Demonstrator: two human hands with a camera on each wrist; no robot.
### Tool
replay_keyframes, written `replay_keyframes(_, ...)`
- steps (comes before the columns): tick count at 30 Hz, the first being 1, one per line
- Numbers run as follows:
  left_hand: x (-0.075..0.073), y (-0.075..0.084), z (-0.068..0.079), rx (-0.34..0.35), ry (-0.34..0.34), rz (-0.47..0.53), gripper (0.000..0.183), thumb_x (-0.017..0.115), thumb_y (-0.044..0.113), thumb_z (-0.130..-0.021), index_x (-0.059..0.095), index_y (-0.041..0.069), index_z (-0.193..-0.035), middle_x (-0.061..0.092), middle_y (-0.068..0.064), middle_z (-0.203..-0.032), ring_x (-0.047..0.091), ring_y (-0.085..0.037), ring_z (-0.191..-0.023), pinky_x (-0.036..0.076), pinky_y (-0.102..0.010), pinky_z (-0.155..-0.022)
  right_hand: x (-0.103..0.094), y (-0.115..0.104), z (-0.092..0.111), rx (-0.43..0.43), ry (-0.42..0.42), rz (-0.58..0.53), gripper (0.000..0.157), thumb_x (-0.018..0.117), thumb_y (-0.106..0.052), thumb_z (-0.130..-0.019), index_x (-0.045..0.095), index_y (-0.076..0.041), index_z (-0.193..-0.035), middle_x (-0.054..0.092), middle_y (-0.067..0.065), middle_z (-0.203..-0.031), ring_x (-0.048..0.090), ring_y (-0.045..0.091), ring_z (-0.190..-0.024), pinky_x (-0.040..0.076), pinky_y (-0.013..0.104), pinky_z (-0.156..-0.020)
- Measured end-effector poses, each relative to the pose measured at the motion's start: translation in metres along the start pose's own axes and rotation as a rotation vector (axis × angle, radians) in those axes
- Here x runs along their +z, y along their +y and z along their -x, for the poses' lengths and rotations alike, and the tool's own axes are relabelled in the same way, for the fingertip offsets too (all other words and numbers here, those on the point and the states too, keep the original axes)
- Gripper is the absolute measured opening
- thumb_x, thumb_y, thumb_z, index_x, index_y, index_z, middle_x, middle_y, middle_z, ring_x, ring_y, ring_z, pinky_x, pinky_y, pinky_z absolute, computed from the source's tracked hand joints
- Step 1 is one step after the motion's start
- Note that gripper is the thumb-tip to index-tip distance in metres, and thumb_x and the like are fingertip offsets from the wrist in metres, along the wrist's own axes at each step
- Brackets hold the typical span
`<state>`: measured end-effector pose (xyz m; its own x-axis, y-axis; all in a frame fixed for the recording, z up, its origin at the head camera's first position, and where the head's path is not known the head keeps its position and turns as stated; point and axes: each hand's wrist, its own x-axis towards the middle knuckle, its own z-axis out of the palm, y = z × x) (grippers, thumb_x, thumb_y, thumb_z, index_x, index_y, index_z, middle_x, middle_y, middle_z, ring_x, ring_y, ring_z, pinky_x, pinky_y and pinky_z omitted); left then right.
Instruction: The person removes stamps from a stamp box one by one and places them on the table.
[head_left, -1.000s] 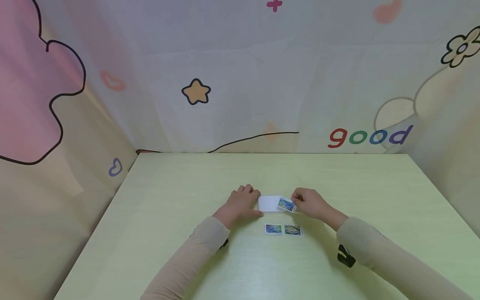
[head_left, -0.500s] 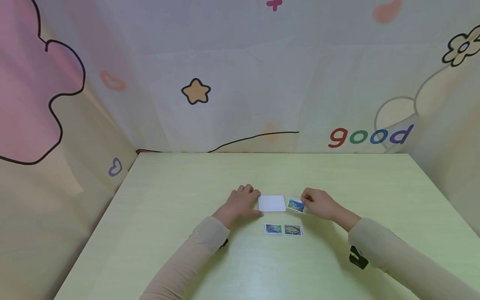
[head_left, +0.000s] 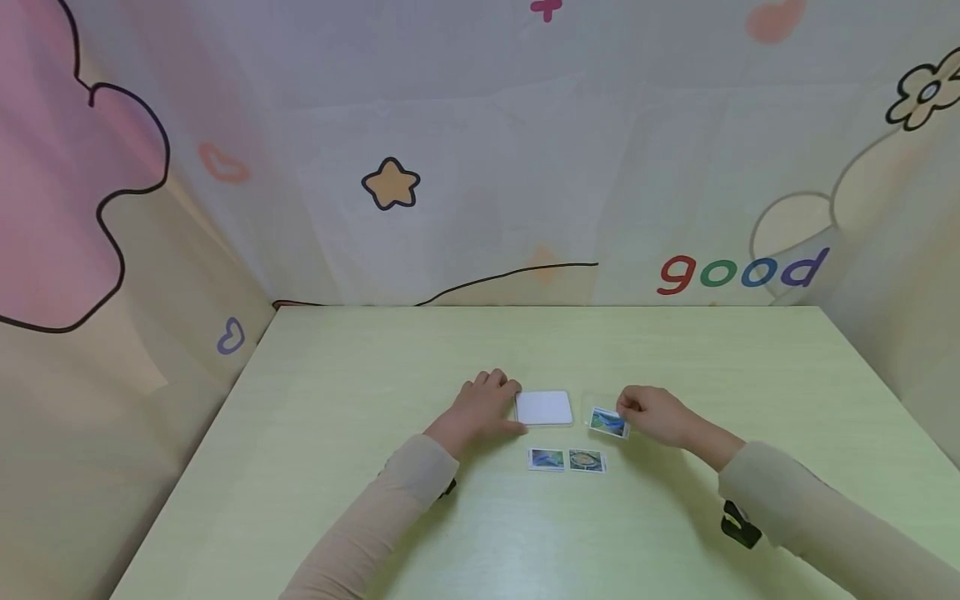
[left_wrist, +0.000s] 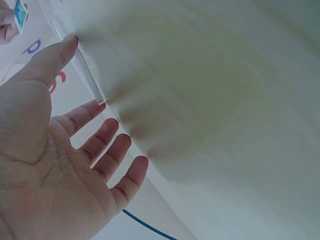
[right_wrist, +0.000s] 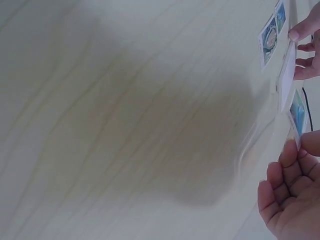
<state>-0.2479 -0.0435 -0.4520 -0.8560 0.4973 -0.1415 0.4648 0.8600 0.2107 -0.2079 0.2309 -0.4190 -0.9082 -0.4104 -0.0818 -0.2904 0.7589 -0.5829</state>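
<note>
My left hand (head_left: 478,408) holds the left end of a flat white rectangular stack (head_left: 543,407) with a clear edge, thumb at the near corner and index finger at the far one. In the left wrist view its other fingers are spread and loosely bent near the table. To the right of the stack, my right hand (head_left: 658,415) pinches a picture card (head_left: 606,422) by its right side between thumb and fingers. The card shows a blue and green picture and is tilted. In the right wrist view, the card (right_wrist: 298,112) shows at the thumb and fingertips.
Two picture cards lie side by side in front of the stack: a blue-green one (head_left: 546,459) and one with a round design (head_left: 586,461). A clear, thin plastic piece (right_wrist: 245,152) lies on the pale wooden table (head_left: 360,358). A printed cloth (head_left: 480,167) hangs behind.
My right hand has drawn the picture card off the white stack, to the right and then slightly nearer. The left hand and the two lying cards have stayed put.
</note>
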Motion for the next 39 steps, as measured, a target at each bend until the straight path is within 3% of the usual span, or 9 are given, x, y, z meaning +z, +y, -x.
replay_keyframes(17,-0.002,0.007,0.006,0.009,0.005,0.005,0.061,0.065,0.048,-0.085,0.048,0.015,-0.134,0.046,-0.005,-0.127,0.042,-0.024,-0.114,0.038,-0.042,-0.096,0.004,0.013,0.014,-0.038,-0.068,-0.011,0.008,0.052,-0.003,-0.091,0.057,-0.002,-0.085,0.054,0.0,-0.075,0.043,0.011,-0.067,0.037,0.025,-0.06)
replay_keyframes(39,0.0,0.0,0.001,-0.002,0.004,-0.01,0.062,0.066,0.049,-0.085,0.048,0.016,-0.134,0.046,-0.006,-0.128,0.042,-0.024,-0.114,0.039,-0.042,-0.096,0.005,0.029,0.022,-0.078,-0.141,-0.064,0.008,0.054,-0.004,-0.091,0.058,-0.004,-0.084,0.054,-0.003,-0.074,0.041,0.004,-0.063,0.037,0.023,-0.057)
